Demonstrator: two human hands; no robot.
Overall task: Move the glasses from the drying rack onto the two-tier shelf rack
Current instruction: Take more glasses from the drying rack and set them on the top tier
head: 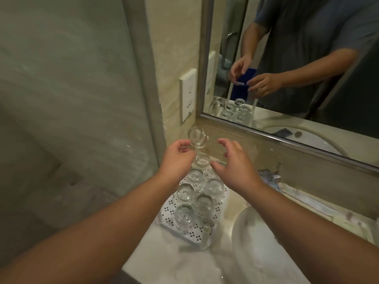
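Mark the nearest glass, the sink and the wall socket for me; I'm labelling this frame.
nearest glass (185,215), head view, upturned base.
sink (238,224), head view, left rim.
wall socket (187,95), head view, plate centre.

Pale marble-look counter (178,261), set against a mirrored wall on the right and a glass panel on the left. A round white basin (264,238) is sunk into it at right. Directly on the counter, left of the basin, stands a white perforated tray (220,201) with a dark dotted pattern. On the tray, 5 clear glasses (185,215) are countable, upside down, in 2 close rows; further ones are hidden by hands.
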